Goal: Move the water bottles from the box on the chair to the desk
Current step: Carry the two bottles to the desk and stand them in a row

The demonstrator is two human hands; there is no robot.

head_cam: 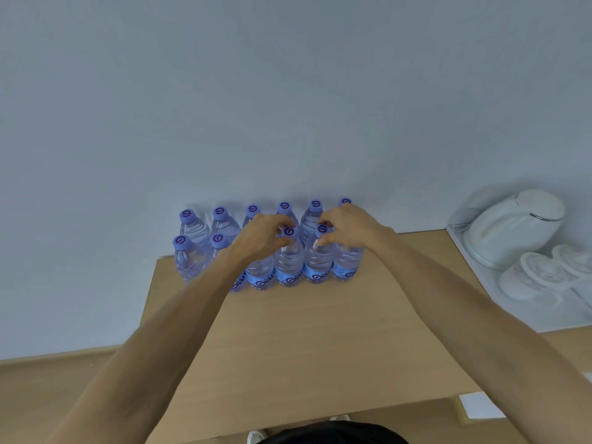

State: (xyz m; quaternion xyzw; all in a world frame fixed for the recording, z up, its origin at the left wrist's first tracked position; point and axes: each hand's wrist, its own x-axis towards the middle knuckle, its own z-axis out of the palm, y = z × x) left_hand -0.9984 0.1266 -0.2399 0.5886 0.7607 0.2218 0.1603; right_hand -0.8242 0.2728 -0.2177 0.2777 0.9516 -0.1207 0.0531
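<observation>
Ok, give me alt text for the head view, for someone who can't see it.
Both hands reach over a wooden desk: the left hand and right hand each pinch the neck of a front-row bottle among two rows of purple-capped water bottles standing against the wall. A white kettle sits on a tray at right.

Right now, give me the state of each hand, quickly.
Left hand: pinching the neck of a front-row bottle on the desk.
Right hand: pinching the neighbouring bottle at its cap.
</observation>
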